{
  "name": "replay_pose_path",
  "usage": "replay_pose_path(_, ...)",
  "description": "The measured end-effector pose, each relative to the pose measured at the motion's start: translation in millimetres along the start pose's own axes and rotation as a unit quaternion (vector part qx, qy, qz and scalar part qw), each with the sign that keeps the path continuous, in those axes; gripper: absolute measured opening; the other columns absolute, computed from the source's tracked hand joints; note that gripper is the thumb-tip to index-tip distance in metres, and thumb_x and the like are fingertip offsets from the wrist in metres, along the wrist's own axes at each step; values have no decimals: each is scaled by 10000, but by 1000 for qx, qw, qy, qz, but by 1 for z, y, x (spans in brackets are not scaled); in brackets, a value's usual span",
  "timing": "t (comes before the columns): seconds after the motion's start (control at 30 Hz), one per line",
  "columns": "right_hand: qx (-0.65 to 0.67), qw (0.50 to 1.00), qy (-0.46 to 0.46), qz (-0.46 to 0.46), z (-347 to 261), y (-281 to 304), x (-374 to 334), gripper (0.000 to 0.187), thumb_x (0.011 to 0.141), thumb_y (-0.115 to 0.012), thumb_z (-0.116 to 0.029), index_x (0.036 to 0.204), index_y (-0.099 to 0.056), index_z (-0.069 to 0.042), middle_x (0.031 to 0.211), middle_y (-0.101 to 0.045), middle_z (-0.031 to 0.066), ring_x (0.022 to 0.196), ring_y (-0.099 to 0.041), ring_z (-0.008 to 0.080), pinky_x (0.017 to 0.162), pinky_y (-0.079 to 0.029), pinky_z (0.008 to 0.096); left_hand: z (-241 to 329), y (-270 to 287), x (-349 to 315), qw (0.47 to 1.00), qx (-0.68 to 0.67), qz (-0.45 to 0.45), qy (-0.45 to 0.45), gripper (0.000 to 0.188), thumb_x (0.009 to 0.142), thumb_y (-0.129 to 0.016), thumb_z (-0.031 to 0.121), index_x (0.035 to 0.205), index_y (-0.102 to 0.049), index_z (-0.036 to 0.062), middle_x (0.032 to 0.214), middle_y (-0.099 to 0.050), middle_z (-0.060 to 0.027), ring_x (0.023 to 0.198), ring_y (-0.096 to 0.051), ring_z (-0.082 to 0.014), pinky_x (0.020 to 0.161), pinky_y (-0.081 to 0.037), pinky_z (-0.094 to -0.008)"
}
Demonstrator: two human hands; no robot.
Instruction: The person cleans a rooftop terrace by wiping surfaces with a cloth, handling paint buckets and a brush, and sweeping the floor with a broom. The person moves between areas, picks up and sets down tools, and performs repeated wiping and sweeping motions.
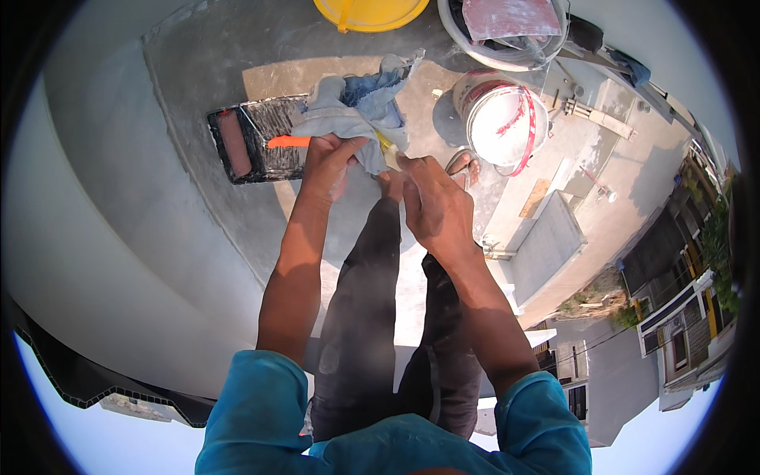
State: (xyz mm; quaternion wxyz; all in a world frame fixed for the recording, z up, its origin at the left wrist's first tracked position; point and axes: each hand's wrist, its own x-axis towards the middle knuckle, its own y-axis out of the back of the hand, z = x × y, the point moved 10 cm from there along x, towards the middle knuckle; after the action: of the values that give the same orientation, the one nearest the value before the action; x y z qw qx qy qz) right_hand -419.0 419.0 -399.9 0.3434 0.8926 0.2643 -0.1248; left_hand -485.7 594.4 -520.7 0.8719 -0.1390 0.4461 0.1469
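Note:
My left hand (326, 165) is closed on a pale blue-grey rag (336, 111) with frayed edges. An orange handle (288, 142) sticks out to the left of this hand; the tool it belongs to is mostly hidden by the hand and cloth. Close on the right, my right hand (437, 202) is closed, its fingertips by a small yellow piece (385, 142) at the rag's lower edge. What those fingers pinch I cannot make out. Below and left of the rag lies a black paint tray (277, 162), smeared with white, with a pinkish roller (234, 142) in it.
A white paint bucket (507, 131) with red drips stands right of the rag. Behind it is a larger pail (507, 59) holding tools and a pinkish board. A yellow round container (372, 14) sits at the far edge. A pale wall (119, 198) curves along the left.

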Motion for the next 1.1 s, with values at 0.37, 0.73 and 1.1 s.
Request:
replay_pose_path(0.37, -25, 998, 38, 42, -12, 2, -17, 338, 873, -657, -7, 1206, -650, -68, 940, -656, 103, 760, -672, 340, 606, -531, 406, 48, -12, -34, 949, 133, 212, -192, 191, 943, -689, 191, 950, -727, 4, 906, -707, -28, 851, -633, -117, 764, -494, -291)
replay_pose_path(0.73, 68, 996, -39, 38, -7, -5, -44, 281, 935, -626, -11, 1214, -646, -43, 975, -643, 134, 825, -670, 342, 666, -535, 385, 14, -4, 2, 988, 93, 119, -33, 294, 976, -661, 283, 959, -724, -5, 855, -700, -58, 807, -646, -143, 733, -502, -343)
replay_pose_path(1.1, 389, 886, -252, 26, 40, 9, -82, 321, 1081, -501, -203, 1372, -538, -75, 832, -566, -11, 660, -477, 55, 608, -395, 220, -37, 2, 4, 954, -295, -41, -23, 592, 982, -630, 492, 1417, -469, 123, 1414, -537, -35, 1286, -558, -219, 1096, -469, -388)
